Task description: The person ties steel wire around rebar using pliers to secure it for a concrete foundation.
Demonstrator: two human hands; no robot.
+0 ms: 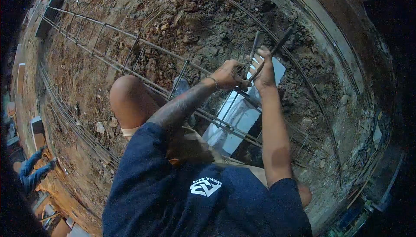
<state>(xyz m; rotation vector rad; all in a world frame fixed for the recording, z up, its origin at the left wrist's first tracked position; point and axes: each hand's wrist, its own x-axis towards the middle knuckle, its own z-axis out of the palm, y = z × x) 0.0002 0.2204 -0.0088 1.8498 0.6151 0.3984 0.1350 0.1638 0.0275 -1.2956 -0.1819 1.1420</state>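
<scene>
My right hand (263, 70) is closed around a pair of dark-handled pincers (284, 39), whose two long handles spread upward and away. Close beside it, my left hand (231, 75) has its fingers curled at the pincers' lower end, near a bar; whatever they pinch is too small to make out. Both hands are over a long steel rebar cage (179, 61) with several stirrups, running from the upper left to the lower right across my knees. Below my hands, a white sheet-like piece (236, 126) lies partly under the bars.
Rough, clumpy soil (169, 16) surrounds me. A long curved bar (303, 74) arcs past on the right, and several thin rods (71, 113) lie at left. A person in blue clothing (32, 169) is at the far left, near a block (38, 130).
</scene>
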